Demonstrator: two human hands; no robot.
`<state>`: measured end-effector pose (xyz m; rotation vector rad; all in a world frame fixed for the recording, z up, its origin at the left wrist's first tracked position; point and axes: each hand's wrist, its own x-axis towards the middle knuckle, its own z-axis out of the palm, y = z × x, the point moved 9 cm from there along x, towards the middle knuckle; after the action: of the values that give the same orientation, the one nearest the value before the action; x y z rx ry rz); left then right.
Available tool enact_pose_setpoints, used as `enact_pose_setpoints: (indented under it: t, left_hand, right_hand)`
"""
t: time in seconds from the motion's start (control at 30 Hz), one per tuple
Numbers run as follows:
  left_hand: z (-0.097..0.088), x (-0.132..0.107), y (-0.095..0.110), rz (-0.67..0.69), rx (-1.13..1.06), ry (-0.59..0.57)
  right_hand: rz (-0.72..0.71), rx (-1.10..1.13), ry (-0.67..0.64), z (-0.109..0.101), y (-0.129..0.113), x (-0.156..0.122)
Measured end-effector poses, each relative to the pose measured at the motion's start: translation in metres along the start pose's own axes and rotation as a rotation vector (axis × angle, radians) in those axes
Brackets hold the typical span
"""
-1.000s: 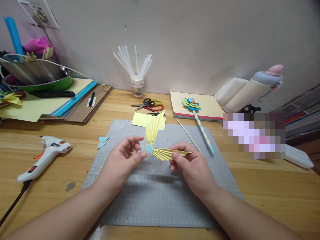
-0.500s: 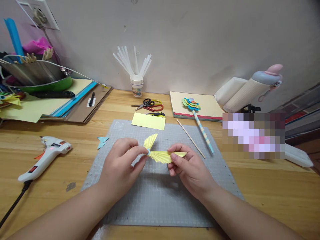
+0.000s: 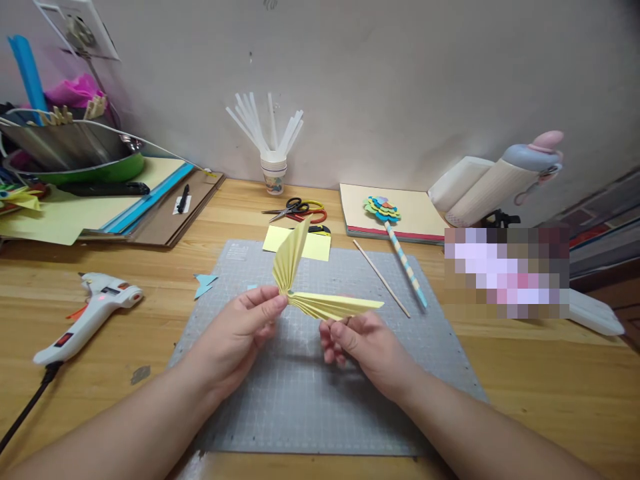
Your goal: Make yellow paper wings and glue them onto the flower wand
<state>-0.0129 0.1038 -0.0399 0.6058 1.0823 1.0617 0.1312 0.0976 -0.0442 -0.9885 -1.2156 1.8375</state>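
Observation:
In the head view, a pleated yellow paper fan piece (image 3: 291,263) is held above the grey cutting mat (image 3: 300,400). It spreads into two folded wings, one pointing up and away, the other to the right, joined at a narrow pinch point. My left hand (image 3: 250,327) is closed on that joint, thumb against forefinger. With thumb and fingers, my right hand (image 3: 363,343) pinches the lower edge of the right wing. Behind the upper wing lies a yellow paper strip (image 3: 317,248), partly covered, with a box cutter (image 3: 319,230) at its far edge.
Left are a white glue gun (image 3: 95,313) and blue paper scraps (image 3: 204,285). Scissors (image 3: 295,211) and a cup of white sticks (image 3: 273,173) stand behind. On the right lie a wooden stick (image 3: 381,279), a striped paper flower stem (image 3: 405,263) and a slanted bottle (image 3: 505,180).
The yellow paper piece has been turned and tilted, so its wings show larger and wider. My left hand has shifted down and left; my right hand has moved to the wing's lower edge.

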Motion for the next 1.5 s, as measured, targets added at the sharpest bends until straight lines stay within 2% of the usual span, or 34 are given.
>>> enact_pose_setpoints:
  t: [0.07, 0.17, 0.33, 0.47, 0.67, 0.97, 1.23, 1.5]
  left_hand:
    - [0.006, -0.001, -0.011, -0.071, -0.042, -0.058]
    - [0.008, -0.002, -0.020, -0.109, -0.024, -0.084]
    - [0.009, -0.001, -0.020, -0.116, 0.012, -0.093]
    - [0.008, -0.003, -0.019, -0.112, 0.052, -0.075]
    - [0.004, -0.004, -0.019, -0.097, 0.082, -0.043]
    - [0.005, -0.003, -0.012, -0.018, 0.189, -0.025]
    - [0.003, -0.002, -0.016, -0.042, 0.181, -0.048]
    - [0.004, -0.002, -0.015, -0.041, 0.172, -0.044]
  right_hand:
    - [-0.073, 0.064, -0.008, 0.003, -0.008, -0.001]
    - [-0.151, 0.082, 0.024, 0.001, -0.017, -0.003]
    - [-0.071, 0.170, 0.122, -0.012, -0.010, 0.000]
    - [-0.015, 0.304, 0.120, -0.013, -0.005, 0.002]
    - [0.037, 0.367, 0.129, -0.013, 0.000, 0.004]
    - [-0.015, 0.233, 0.122, -0.012, -0.005, 0.002]
    - [-0.107, 0.052, 0.123, -0.010, -0.015, -0.003]
    - [-0.159, -0.027, 0.156, -0.010, -0.021, -0.006]
